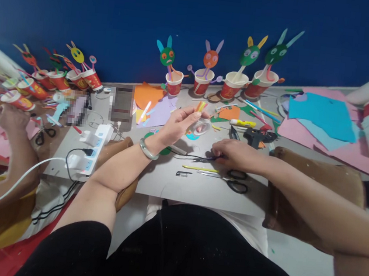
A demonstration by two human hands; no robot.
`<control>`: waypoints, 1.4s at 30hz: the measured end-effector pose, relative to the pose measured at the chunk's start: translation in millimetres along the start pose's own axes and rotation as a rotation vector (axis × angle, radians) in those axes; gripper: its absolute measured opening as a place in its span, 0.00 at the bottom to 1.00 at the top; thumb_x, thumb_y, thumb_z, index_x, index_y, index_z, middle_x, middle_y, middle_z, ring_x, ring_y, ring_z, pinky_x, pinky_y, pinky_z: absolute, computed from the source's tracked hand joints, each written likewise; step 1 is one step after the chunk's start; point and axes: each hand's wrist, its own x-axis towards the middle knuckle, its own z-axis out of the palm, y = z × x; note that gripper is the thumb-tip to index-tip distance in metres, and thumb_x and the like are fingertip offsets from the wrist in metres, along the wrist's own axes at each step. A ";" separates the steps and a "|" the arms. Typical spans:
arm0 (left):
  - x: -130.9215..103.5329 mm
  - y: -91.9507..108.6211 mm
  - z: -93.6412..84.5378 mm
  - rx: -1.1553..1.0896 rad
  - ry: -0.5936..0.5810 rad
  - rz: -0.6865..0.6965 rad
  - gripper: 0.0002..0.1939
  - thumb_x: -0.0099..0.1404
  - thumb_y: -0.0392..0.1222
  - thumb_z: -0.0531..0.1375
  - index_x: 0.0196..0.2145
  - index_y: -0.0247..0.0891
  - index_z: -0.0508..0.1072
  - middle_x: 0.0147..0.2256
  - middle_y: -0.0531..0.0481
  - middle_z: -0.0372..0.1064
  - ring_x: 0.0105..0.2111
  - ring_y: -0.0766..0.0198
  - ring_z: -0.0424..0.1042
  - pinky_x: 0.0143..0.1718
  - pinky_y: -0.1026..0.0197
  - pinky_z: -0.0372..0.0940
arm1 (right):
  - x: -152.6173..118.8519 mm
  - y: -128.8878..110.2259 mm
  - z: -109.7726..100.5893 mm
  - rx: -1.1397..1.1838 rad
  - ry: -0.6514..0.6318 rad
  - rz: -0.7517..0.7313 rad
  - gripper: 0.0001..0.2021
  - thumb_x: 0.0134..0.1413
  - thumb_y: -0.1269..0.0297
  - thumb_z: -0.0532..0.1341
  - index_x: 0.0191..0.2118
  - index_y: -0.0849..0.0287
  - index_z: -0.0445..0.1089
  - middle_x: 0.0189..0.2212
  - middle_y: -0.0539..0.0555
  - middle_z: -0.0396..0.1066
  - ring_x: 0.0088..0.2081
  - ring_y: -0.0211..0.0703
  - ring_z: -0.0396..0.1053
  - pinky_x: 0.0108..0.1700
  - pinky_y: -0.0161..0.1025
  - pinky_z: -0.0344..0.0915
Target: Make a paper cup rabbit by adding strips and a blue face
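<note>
My left hand (181,123), with a bracelet at the wrist, pinches small yellow and orange pieces (201,106) above the middle of the table. Close beside its fingers is a clear round roll of tape (202,127). My right hand (227,153) is closed low over the table, around small dark-handled scissors (207,159) whose blades point left. Just in front of it lie a yellow stick (201,169), a second pair of scissors with black handles (237,186) and a black pen cap (183,174).
Paper cups with paper-headed figures (201,85) line the back. A glue gun (257,138) and coloured paper (325,117) lie right. At left are a power strip (99,146), cables and a co-worker's arm (18,147). Brown covers hang at the front edge.
</note>
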 end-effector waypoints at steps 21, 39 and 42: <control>-3.2 0.6 -1.4 -0.006 -0.034 0.016 0.28 0.64 0.68 0.69 0.39 0.37 0.82 0.45 0.46 0.80 0.31 0.70 0.72 0.36 0.61 0.73 | -51.5 -1.3 -16.7 1.275 0.724 0.272 0.19 0.56 0.58 0.69 0.50 0.53 0.64 0.30 0.51 0.77 0.26 0.42 0.71 0.32 0.43 0.68; -9.2 11.4 3.7 0.144 -0.091 0.096 0.28 0.68 0.67 0.66 0.38 0.36 0.83 0.43 0.45 0.78 0.32 0.70 0.72 0.35 0.65 0.72 | -41.8 -41.4 1.4 1.636 0.302 0.294 0.27 0.71 0.37 0.53 0.32 0.56 0.67 0.18 0.44 0.47 0.19 0.33 0.38 0.20 0.34 0.37; -9.4 9.6 2.3 0.148 -0.099 0.082 0.27 0.68 0.67 0.66 0.39 0.37 0.83 0.43 0.46 0.77 0.31 0.71 0.71 0.34 0.64 0.71 | -35.4 -45.0 -1.0 1.708 0.300 0.380 0.26 0.76 0.46 0.50 0.31 0.57 0.67 0.17 0.45 0.49 0.19 0.31 0.39 0.20 0.33 0.37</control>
